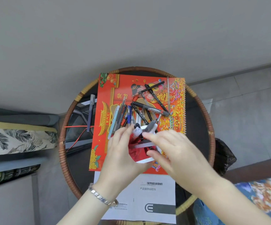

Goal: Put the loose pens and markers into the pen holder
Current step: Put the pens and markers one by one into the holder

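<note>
A red and white pen holder (145, 149) stands on a red spiral calendar (108, 88), with several marker ends (138, 129) sticking out of its top. My left hand (123, 153) wraps its left side. My right hand (169, 150) rests against its right side, fingers spread over the rim. Beyond the holder lies a loose pile of pens and markers (141, 109): black markers, blue pens, a light blue pen. One dark pen (90, 109) lies alone on the glass to the left of the calendar.
Everything sits on a round glass table with a rattan rim (63, 143). A white manual (147, 197) lies under the calendar's near edge. A red cord (78, 132) trails left. A leaf-print cushion (18, 140) is at left, patterned fabric at right.
</note>
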Demonstrator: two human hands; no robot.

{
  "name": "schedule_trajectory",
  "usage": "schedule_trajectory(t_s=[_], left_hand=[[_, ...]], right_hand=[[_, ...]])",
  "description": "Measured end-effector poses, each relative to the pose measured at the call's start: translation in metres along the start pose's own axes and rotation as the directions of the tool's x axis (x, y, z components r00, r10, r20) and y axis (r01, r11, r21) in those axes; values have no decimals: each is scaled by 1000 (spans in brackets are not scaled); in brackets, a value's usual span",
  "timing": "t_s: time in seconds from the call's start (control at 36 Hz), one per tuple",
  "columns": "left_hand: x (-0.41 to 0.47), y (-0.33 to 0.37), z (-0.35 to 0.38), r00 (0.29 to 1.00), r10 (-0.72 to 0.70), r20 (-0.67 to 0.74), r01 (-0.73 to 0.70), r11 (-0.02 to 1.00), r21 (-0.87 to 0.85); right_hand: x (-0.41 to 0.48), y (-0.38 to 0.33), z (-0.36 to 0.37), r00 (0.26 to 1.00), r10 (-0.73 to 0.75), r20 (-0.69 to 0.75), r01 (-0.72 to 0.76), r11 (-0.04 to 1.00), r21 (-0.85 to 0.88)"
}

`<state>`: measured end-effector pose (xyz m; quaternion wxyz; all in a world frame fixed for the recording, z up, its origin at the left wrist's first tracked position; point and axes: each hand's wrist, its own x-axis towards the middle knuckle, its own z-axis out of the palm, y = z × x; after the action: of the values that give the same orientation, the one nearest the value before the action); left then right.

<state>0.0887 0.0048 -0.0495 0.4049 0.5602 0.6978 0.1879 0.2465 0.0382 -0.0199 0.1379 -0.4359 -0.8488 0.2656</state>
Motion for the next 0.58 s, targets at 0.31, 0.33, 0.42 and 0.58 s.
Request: schedule_trajectory(t_s=[0.31,0.33,0.42,0.58], left_hand=[[2,-12,-24,979,121,162,-108,990,-86],[4,-13,-25,970,139,198,-125,989,-81],[11,-14,-37,921,131,367,-98,989,-108],[53,-42,-56,947,-123,297,171,975,-141]], right_hand=[[-5,19,23,915,202,348,-353,820,450],[-3,20,25,919,203,339,-351,814,463],[-1,22,31,921,243,305,-364,818,447],[-1,33,41,894,380,237,-447,755,479]])
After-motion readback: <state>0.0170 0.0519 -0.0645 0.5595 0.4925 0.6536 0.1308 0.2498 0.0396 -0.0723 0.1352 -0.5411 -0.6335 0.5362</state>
